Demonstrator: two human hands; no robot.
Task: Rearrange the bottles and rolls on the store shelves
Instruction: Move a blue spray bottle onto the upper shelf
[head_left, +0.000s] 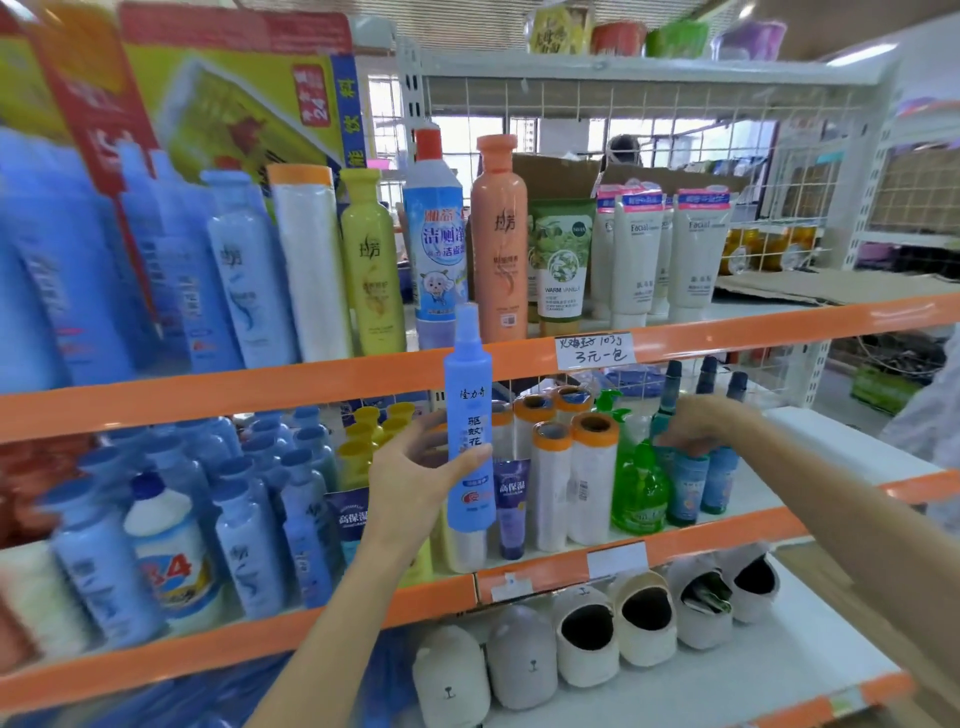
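The left hand (415, 478) grips a blue spray bottle (467, 415) upright, off the shelf; the right hand (696, 426) closes on dark-capped bottles (691, 467) beyond it, rolls (571, 467) between the hands; sorting looks midway, much unplaced.

A row of pale slippers (597, 644) lines the lowest shelf, some with toes out — others with dark openings showing. A handwritten price tag (594, 350) sits on the orange shelf edge (260, 387); flattened cardboard (836, 286) lies far right — behind it, white wire mesh (675, 119).
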